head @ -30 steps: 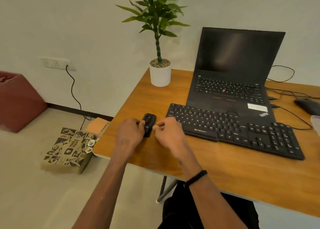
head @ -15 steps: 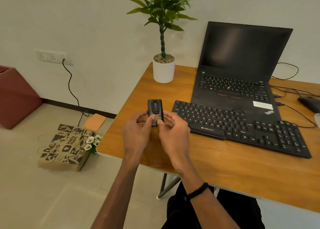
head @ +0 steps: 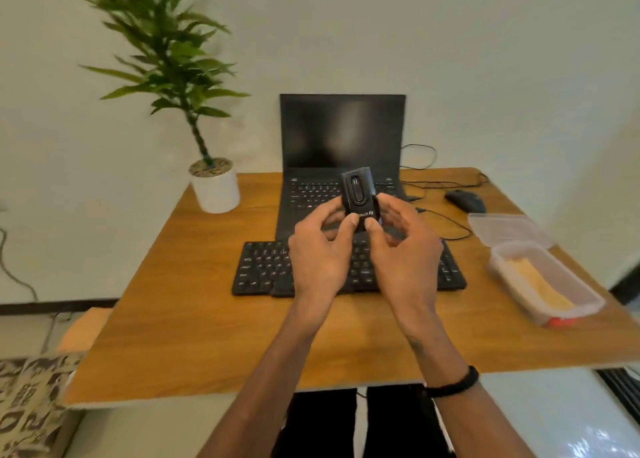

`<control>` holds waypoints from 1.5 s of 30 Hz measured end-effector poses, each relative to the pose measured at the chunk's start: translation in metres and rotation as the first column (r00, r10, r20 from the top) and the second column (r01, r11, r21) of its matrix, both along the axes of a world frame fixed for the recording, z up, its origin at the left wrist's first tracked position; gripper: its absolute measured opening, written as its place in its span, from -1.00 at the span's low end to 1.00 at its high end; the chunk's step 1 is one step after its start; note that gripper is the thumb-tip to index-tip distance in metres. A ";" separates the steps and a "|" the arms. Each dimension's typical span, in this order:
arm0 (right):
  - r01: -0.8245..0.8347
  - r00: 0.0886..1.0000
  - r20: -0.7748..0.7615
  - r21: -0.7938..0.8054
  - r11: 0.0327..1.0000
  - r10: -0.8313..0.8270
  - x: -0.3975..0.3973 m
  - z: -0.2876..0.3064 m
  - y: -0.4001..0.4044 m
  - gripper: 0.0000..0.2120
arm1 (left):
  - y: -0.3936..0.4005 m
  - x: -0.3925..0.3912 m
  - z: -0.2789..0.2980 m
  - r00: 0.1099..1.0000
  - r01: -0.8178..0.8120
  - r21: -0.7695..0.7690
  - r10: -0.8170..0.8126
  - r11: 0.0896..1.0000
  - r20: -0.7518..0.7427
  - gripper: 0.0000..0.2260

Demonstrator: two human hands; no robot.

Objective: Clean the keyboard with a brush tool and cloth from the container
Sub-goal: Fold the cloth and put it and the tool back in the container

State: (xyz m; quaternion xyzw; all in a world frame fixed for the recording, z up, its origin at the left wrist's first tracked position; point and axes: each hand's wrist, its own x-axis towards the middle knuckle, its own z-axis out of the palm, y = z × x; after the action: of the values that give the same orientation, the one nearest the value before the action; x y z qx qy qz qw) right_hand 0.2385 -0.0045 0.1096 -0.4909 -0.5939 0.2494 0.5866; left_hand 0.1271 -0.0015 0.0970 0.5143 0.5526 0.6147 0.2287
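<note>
- Both hands are raised above the desk [head: 194, 319]; the left hand [head: 320, 253] and the right hand [head: 405, 249] pinch a small black brush tool [head: 357, 197] between thumbs and fingertips at its lower end.
- Held upright, the brush tool shows a long oval slider on its face and some white lettering near the bottom, too blurred to read.
- A black keyboard [head: 266, 270] lies flat on the desk directly beneath the hands, which hide its middle keys; only its left part and right end show.
- Behind the keyboard, an open laptop [head: 341, 135] with a dark screen stands touching or just beside it; the brush tool covers part of the laptop's keys.
- At the right edge of the desk sits a clear plastic container [head: 547, 284], well apart from the hands, with what looks like a yellow cloth [head: 540, 284] inside and its lid [head: 509, 229] lying just behind.
- A black mouse [head: 465, 200] rests near the lid, with cables trailing toward the laptop.
- A potted plant [head: 214, 187] stands at the desk's far left corner.
- A black band [head: 453, 385] circles the right wrist.
</note>
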 end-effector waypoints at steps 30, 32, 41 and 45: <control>0.348 0.796 0.606 -0.459 0.818 0.001 0.310 -0.046 0.048 -0.80 | 0.089 0.284 -0.027 0.717 0.290 -0.649 -0.609 0.703 -0.340 -0.60; 0.370 0.762 0.647 -0.473 0.800 0.031 0.309 -0.046 0.051 -0.80 | 0.095 0.288 -0.028 0.654 0.256 -0.669 -0.635 0.698 -0.412 -0.68; 0.463 0.583 0.804 -0.446 0.766 0.115 0.301 -0.046 0.067 -0.74 | 0.111 0.281 -0.028 0.544 0.203 -0.624 -0.617 0.755 -0.569 -0.78; 0.467 0.685 0.703 -0.221 0.856 -0.192 0.319 -0.046 0.084 -0.86 | 0.137 0.259 -0.022 0.788 0.247 -0.440 -0.443 0.863 -0.427 -0.85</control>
State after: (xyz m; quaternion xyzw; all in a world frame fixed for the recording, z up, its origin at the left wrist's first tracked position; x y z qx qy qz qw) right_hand 0.5577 0.0798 0.0636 -0.7516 -0.6003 0.0593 0.2670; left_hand 0.3857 0.1351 0.0748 0.7019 0.5908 0.2889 0.2734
